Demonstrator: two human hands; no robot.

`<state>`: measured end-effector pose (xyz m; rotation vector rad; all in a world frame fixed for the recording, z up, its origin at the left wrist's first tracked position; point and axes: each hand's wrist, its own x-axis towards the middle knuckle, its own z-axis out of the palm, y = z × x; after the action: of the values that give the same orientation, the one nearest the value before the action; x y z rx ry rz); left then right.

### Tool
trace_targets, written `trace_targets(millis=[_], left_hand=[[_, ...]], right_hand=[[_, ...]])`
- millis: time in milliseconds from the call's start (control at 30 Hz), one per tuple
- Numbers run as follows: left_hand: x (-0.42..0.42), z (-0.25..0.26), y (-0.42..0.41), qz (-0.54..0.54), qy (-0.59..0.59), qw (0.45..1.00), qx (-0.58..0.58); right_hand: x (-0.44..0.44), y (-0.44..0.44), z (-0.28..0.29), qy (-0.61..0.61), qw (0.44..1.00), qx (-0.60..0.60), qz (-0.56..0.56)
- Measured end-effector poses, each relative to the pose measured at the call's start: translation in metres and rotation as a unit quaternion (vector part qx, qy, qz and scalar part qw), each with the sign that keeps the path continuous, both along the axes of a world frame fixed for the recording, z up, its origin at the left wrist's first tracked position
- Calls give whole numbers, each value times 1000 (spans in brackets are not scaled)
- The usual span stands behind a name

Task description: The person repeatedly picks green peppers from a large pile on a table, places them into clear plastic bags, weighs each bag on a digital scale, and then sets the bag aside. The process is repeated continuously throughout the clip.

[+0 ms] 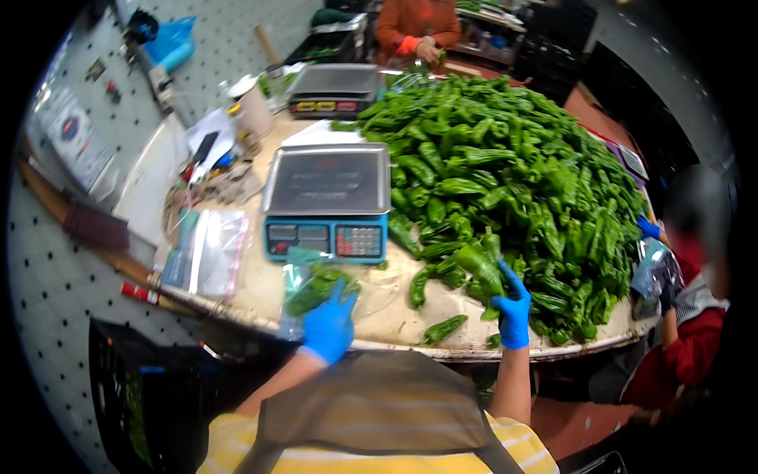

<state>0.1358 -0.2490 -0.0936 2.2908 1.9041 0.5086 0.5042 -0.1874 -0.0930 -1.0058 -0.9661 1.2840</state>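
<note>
My left hand [330,323], in a blue glove and slightly blurred, is on a clear plastic bag [294,283] at the table's near edge. Green peppers [320,288] fill part of that bag. My right hand [514,309], gloved in blue too, holds a few long green peppers [481,269] between thumb and fingers. Beyond it rises a large heap of green peppers [509,166]. One loose pepper [445,329] lies on the tabletop between my hands. Just past the bag stands a blue digital scale [325,237] with a metal pan [325,178].
A second scale [333,83] stands farther back. Flat zip bags [216,252], a cloth [234,185] and papers [212,133] lie at left. A black crate [148,391] is below the table's edge. One person [417,29] stands opposite; another [693,332] works at right.
</note>
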Motion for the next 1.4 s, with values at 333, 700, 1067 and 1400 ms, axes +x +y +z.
trace_targets(millis=[333, 700, 1067, 1400], left_hand=[[-21, -2, -11, 52, -190, 980, -31], [-1, 8, -39, 21, -126, 988, -92], [-4, 3, -58, 13, -177, 979, -103], [-18, 13, -62, 38, -196, 973, -120]], right_hand=[[-136, 17, -3, -40, 880, -232, 412], [-198, 15, -30, -167, 898, -135, 383], [-262, 9, -62, -215, 875, 191, 390], [-305, -13, -104, -300, 899, 267, 173]])
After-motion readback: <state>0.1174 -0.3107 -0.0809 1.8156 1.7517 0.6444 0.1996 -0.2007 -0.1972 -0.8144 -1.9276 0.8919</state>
